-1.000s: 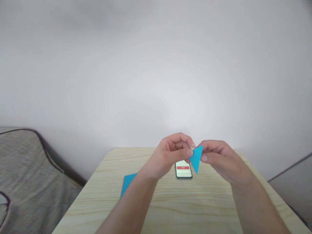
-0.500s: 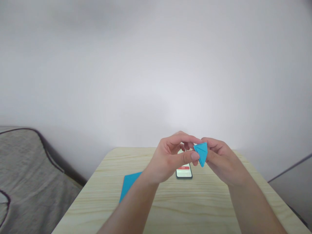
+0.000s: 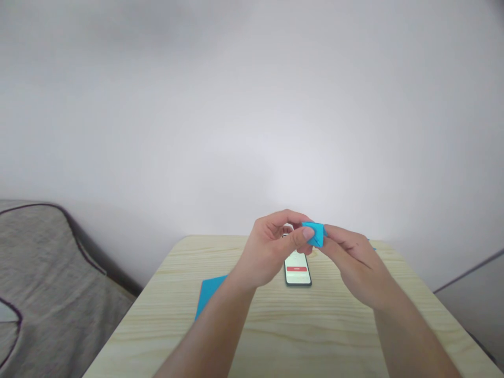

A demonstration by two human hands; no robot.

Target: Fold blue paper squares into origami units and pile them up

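A small piece of folded blue paper (image 3: 318,237) is held in the air between both hands, above the far part of the table. My left hand (image 3: 271,247) pinches its left side, the thumb lying across the near face and the fingers behind. My right hand (image 3: 354,262) grips the right edge between thumb and fingers. Diagonal creases mark the paper's near face. The back of the paper and some of the fingertips are hidden.
A phone (image 3: 298,277) with a lit screen lies on the wooden table (image 3: 307,336) beneath the hands. A flat blue sheet (image 3: 209,294) is partly covered by the left forearm. Blue bits show behind the right hand. Grey fabric (image 3: 59,273) stands at left; a white wall (image 3: 252,115) rises behind.
The folded paper has moved slightly left and up and is turned, so it now looks squarer than the pointed shape before. The left thumb has slid onto its face.
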